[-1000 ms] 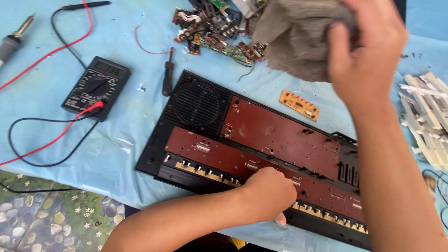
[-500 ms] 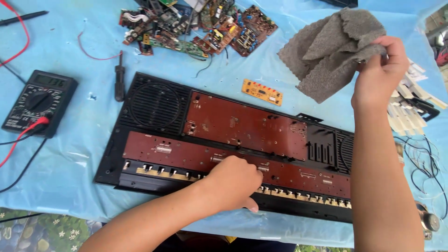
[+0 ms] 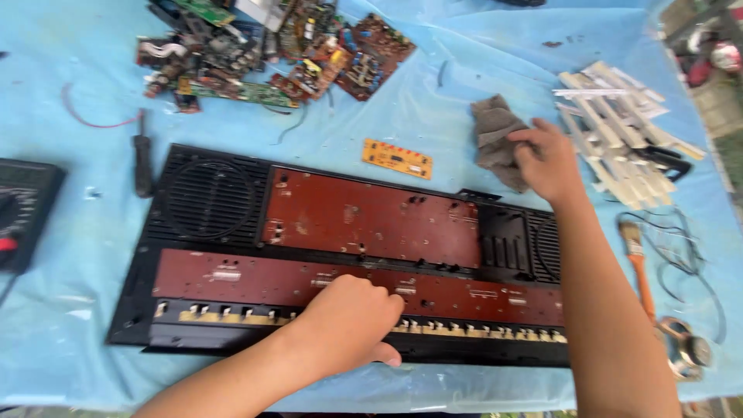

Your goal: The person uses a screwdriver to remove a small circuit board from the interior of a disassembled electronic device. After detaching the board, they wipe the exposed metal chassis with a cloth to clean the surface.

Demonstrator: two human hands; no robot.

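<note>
- On the blue-covered counter (image 3: 433,101), right in the middle, lay the opened keyboard chassis (image 3: 340,255), a long black frame with two red-brown boards running along it and a round speaker grille at its left end.
- Left hand (image 3: 350,319) rested curled on the lower red-brown board, fingers bent and pressed down near the row of pale contacts at the front edge; it pinched nothing that I could see.
- Right hand (image 3: 548,159) lay on the grey cloth (image 3: 495,139) just past the chassis's far right corner, fingers closed loosely over the cloth, which sat bunched on the counter.
- Just beyond the chassis, between the cloth and the far pile, lay a small orange circuit strip (image 3: 396,158).
- Left of the chassis, a black-handled screwdriver (image 3: 142,159) lay close beside the speaker grille, and a black multimeter (image 3: 22,205) sat at the left edge of view.
- At the far side sat a heap of loose circuit boards (image 3: 271,50), green and red-brown, with a thin red wire (image 3: 89,120) curled nearby.
- To the right lay a stack of white keys (image 3: 619,131), well apart from the chassis's front.
- Near the right forearm lay an orange-handled brush (image 3: 641,263) with thin dark wires around it, and a small round speaker (image 3: 687,352) close to the counter's front edge.
</note>
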